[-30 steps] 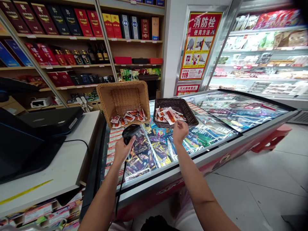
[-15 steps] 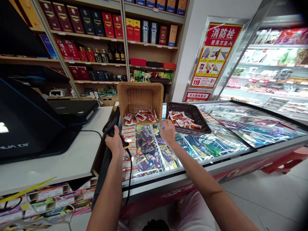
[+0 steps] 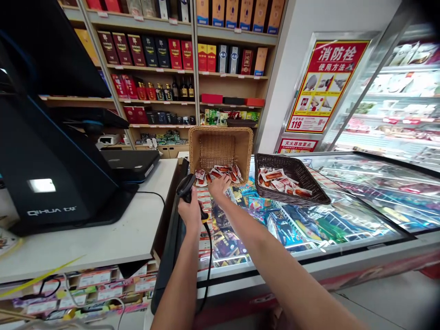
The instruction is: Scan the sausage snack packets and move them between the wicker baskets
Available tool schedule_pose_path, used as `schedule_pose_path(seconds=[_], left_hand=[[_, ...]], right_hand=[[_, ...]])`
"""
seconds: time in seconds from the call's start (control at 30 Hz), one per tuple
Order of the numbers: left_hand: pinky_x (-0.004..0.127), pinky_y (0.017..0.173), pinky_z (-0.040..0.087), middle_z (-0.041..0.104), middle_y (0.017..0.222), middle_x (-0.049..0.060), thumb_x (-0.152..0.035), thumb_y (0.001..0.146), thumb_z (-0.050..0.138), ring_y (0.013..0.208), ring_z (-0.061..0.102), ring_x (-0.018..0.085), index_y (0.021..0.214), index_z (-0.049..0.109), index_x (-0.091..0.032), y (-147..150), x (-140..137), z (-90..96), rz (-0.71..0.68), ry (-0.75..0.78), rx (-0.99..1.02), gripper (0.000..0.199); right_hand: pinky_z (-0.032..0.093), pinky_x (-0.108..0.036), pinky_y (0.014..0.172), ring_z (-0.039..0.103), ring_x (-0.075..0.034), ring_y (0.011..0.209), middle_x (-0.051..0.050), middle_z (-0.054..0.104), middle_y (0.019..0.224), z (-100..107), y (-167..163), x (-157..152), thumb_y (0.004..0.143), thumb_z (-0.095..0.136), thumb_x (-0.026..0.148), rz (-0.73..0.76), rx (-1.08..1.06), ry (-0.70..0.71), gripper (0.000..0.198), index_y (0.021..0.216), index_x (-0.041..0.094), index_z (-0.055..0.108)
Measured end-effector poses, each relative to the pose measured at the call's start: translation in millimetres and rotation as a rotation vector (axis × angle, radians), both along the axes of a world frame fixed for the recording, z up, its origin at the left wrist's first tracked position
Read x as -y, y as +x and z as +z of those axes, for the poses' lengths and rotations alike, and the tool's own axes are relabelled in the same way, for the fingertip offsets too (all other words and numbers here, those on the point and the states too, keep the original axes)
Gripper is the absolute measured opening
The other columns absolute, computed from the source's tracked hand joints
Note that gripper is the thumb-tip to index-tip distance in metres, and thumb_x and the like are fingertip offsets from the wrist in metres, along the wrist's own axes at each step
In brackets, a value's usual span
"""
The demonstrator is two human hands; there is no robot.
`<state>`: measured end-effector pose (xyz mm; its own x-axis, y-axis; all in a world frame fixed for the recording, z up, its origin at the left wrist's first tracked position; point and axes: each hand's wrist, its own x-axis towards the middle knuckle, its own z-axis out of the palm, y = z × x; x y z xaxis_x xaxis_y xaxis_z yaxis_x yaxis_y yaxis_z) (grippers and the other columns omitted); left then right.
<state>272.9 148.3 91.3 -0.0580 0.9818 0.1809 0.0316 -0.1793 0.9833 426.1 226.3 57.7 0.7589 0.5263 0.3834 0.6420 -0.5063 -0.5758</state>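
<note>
My left hand (image 3: 190, 211) is wrapped round the handle of a black barcode scanner (image 3: 186, 186), whose cable hangs down over the freezer's edge. My right hand (image 3: 219, 187) reaches over the front rim of a tan wicker basket (image 3: 217, 149), fingers stretched out onto the wrapped sausages (image 3: 237, 173) inside. Its fingertips are partly lost among the packets, and I see nothing lifted. To the right, a dark brown wicker basket (image 3: 300, 176) holds several more sausage packets (image 3: 280, 179). Both baskets rest on the glass top of a chest freezer.
The chest freezer (image 3: 343, 256) shows ice-cream packs under its glass. A white counter (image 3: 137, 229) with a black checkout terminal (image 3: 51, 178) stands at left. Behind are shelves of boxed bottles (image 3: 147, 50) and a red fire-hydrant sign (image 3: 326, 82). A refrigerated display (image 3: 402, 110) is at right.
My right hand has moved left from between the two baskets to the sausages in the tan basket. The scanner is held more upright in my left hand. The view has shifted left and up.
</note>
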Motion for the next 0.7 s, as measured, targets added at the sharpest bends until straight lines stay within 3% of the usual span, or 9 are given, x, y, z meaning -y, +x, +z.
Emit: schedule_pose_path(seconds=[0.13, 0.23, 0.3, 0.43, 0.6, 0.7], left_hand=[[0.028, 0.044, 0.048, 0.059, 0.055, -0.002, -0.067, 0.081, 0.065, 0.044, 0.059, 0.017, 0.086, 0.063, -0.019, 1.8, 4.7, 4.7, 0.021, -0.075, 0.113, 0.048], [0.027, 0.042, 0.046, 0.057, 0.054, -0.002, -0.065, 0.08, 0.067, 0.043, 0.057, 0.016, 0.084, 0.063, -0.019, 2.8, 6.6, 6.9, 0.012, -0.092, 0.131, 0.046], [0.027, 0.041, 0.045, 0.058, 0.054, -0.002, -0.064, 0.079, 0.069, 0.042, 0.056, 0.016, 0.083, 0.062, -0.019, 3.5, 7.5, 7.8, 0.004, -0.093, 0.138, 0.046], [0.028, 0.044, 0.046, 0.058, 0.054, -0.001, -0.066, 0.08, 0.067, 0.044, 0.057, 0.017, 0.083, 0.063, -0.019, 4.2, 7.4, 7.1, -0.004, -0.068, 0.082, 0.047], [0.029, 0.047, 0.048, 0.061, 0.056, 0.0, -0.068, 0.081, 0.066, 0.046, 0.059, 0.018, 0.089, 0.066, -0.018, 3.2, 2.6, 1.2, -0.004, -0.071, 0.057, 0.051], [0.029, 0.046, 0.048, 0.061, 0.054, 0.0, -0.07, 0.082, 0.064, 0.044, 0.059, 0.018, 0.088, 0.067, -0.017, 3.2, -0.1, -2.8, 0.027, -0.003, 0.023, 0.053]], right_hand=[[0.033, -0.053, 0.109, 0.041, -0.039, 0.133, -0.024, 0.054, 0.141, 6.7, -7.7, 0.6, 0.092, 0.066, 0.028, -0.071, -0.177, -0.043, 0.021, 0.099, 0.014, 0.079], [0.037, -0.046, 0.107, 0.048, -0.036, 0.129, -0.023, 0.054, 0.14, 12.0, -7.6, 10.6, 0.097, 0.053, 0.02, -0.039, -0.149, -0.046, 0.032, 0.12, 0.013, 0.074], [0.037, -0.046, 0.107, 0.048, -0.036, 0.129, -0.024, 0.053, 0.14, 13.2, -3.4, 19.0, 0.099, 0.051, 0.024, -0.046, -0.132, -0.028, 0.036, 0.126, 0.012, 0.071], [0.034, -0.053, 0.109, 0.042, -0.04, 0.132, -0.025, 0.053, 0.14, 11.3, 5.2, 27.0, 0.099, 0.054, 0.037, -0.062, -0.214, -0.015, 0.035, 0.106, 0.012, 0.078], [0.032, -0.059, 0.106, 0.039, -0.042, 0.13, -0.024, 0.057, 0.135, 10.3, -3.4, 13.1, 0.09, 0.065, 0.029, -0.069, -0.294, 0.127, 0.022, 0.098, 0.014, 0.079], [0.03, -0.056, 0.108, 0.038, -0.041, 0.13, -0.024, 0.057, 0.137, 13.7, -14.5, 3.6, 0.088, 0.066, 0.026, -0.132, -0.308, 0.115, 0.022, 0.1, 0.013, 0.079]])
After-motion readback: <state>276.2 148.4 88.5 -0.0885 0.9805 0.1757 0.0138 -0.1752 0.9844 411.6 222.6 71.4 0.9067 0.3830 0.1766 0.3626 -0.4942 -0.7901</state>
